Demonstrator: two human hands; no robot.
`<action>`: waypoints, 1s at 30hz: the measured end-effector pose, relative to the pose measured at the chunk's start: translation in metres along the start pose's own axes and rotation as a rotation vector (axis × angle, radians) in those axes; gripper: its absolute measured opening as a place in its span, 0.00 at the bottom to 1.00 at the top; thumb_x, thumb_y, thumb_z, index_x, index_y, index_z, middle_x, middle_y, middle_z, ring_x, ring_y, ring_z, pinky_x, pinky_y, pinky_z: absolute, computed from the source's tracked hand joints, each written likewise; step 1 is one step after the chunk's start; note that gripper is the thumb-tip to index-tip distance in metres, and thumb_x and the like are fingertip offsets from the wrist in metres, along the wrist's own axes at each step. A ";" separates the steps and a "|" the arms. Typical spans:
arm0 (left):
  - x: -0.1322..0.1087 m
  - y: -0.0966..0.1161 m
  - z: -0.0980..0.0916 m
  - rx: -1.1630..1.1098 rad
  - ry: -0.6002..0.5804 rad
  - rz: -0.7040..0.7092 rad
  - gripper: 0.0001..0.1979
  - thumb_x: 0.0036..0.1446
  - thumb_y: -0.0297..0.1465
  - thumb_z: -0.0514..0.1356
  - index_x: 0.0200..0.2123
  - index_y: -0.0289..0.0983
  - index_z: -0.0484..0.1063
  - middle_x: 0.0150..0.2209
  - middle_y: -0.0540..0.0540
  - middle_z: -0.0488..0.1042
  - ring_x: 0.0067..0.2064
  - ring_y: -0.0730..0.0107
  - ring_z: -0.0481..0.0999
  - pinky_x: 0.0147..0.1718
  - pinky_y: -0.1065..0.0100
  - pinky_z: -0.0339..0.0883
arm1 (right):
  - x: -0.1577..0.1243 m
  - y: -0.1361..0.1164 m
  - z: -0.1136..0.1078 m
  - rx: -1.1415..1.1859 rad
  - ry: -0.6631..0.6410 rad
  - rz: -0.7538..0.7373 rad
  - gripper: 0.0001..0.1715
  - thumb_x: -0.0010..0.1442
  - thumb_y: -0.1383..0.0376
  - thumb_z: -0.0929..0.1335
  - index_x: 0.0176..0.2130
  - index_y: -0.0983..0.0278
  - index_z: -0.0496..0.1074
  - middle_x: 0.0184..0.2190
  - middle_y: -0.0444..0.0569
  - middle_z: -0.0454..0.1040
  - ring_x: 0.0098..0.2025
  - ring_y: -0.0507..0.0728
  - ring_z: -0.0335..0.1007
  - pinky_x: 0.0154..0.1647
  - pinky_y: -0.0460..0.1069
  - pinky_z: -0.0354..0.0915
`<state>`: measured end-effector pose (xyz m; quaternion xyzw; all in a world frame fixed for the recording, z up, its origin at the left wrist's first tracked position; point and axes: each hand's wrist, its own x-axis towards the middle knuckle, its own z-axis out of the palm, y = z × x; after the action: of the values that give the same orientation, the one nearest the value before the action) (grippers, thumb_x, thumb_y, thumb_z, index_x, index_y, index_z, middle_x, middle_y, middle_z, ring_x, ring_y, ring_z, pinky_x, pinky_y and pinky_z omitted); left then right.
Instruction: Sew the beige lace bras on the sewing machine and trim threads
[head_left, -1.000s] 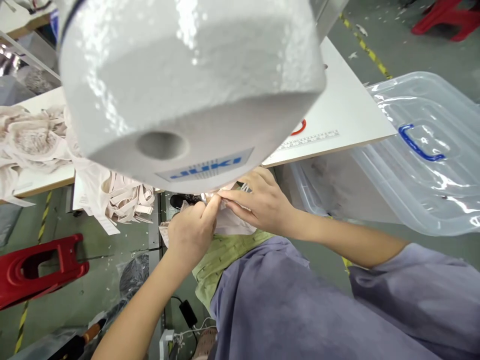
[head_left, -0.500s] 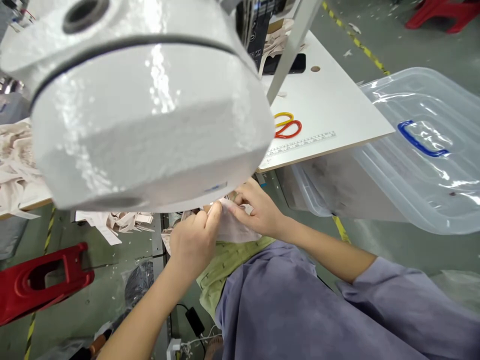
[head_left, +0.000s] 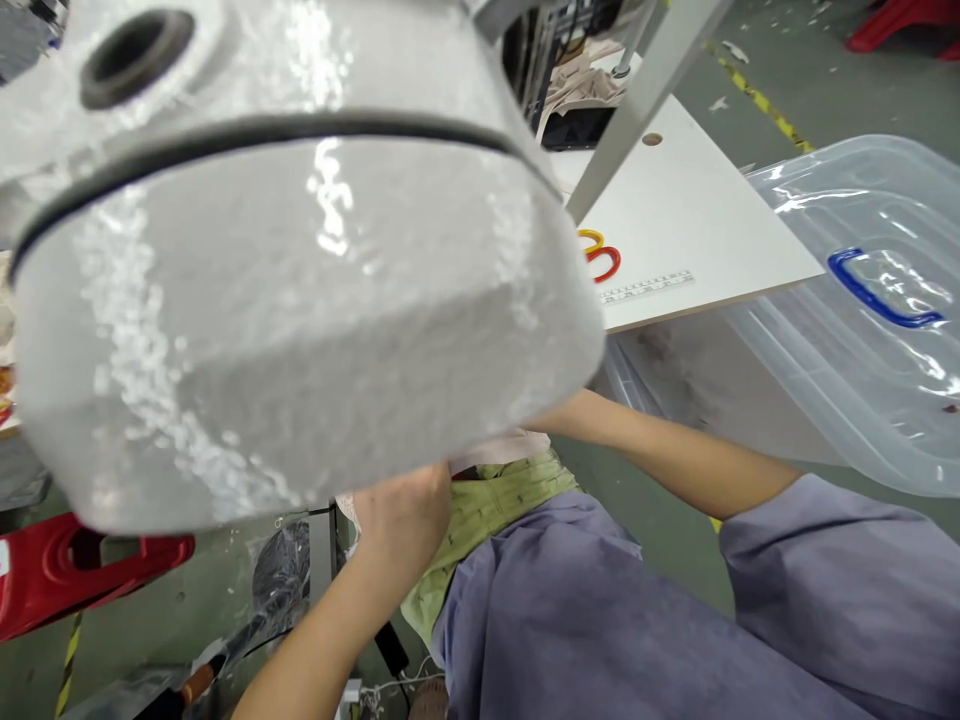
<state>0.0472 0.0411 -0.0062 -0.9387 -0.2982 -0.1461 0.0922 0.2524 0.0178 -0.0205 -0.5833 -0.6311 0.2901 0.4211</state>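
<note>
A white sewing machine head (head_left: 300, 300) fills the upper left of the head view and hides most of my hands. Only the back of my left hand (head_left: 401, 520) shows below the machine's edge, with its fingers out of sight behind it. My right forearm (head_left: 675, 455) reaches in from the right, and the hand itself is hidden behind the machine. A strip of pale fabric (head_left: 499, 447) shows between the two arms, just above a green cloth (head_left: 495, 510) on my lap.
The white table (head_left: 697, 210) carries red and yellow scissor handles (head_left: 604, 258) and a printed ruler (head_left: 645, 287). A clear plastic bin (head_left: 862, 400) with a blue handle sits at the right. A red stool (head_left: 75, 570) stands on the floor at the left.
The view has shifted, so the machine head now covers both hands. Earlier both hands pinched the pale fabric in plain sight; now only the back of my left hand shows.
</note>
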 end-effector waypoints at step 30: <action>-0.008 -0.004 0.001 -0.005 -0.176 -0.197 0.20 0.63 0.27 0.50 0.54 0.39 0.75 0.16 0.51 0.63 0.19 0.70 0.62 0.25 0.68 0.56 | -0.001 0.013 0.006 0.032 0.076 -0.097 0.20 0.58 0.68 0.68 0.49 0.58 0.79 0.55 0.48 0.75 0.50 0.58 0.74 0.42 0.48 0.75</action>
<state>0.0393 0.0401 -0.0090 -0.9143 -0.3955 -0.0724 0.0486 0.2532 0.0194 -0.0345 -0.5559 -0.6373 0.2572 0.4676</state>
